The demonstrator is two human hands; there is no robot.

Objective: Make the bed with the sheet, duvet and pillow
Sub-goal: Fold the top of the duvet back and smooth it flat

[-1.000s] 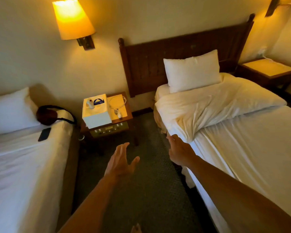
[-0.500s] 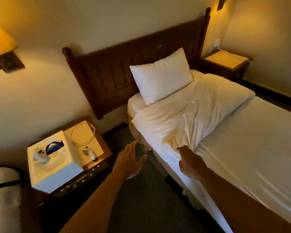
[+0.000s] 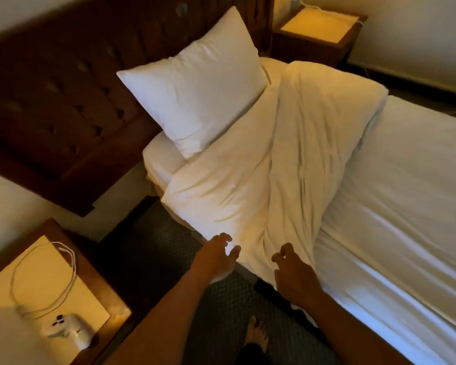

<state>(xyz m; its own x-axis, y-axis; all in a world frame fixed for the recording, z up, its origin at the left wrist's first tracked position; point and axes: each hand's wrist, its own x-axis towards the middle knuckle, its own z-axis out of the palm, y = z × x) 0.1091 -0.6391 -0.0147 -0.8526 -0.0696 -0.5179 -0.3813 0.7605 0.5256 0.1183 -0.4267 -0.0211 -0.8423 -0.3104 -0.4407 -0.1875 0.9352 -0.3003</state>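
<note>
Over on the left a low wooden nightstand stands by the wall, with a pale sheet of paper lying on its top; a white cable loops across the paper, and a small white controller sits near the front edge. Behind it, the dark tufted headboard runs along the wall to the head of the bed. A white pillow leans upright against that headboard, its lower corner resting on the bed. Dark patterned carpet fills the gap between nightstand and bed, and a bare foot shows on it at the bottom. The person's left hand reaches to the near edge of the bunched duvet, fingers spread and curled, thumb apart, gripping nothing that I can see; whether the fingertips touch the cloth I cannot tell. The right hand hovers just beside it at the bed's edge, fingers hooked and loose, also closed on nothing. The duvet is folded back in a rumpled heap across the upper part of the bed, its top end lying against the pillow. To the right of the heap the white sheet lies flat over the mattress, bare of covering. At the far right corner a second nightstand stands beside the headboard, its top glowing yellow.
</note>
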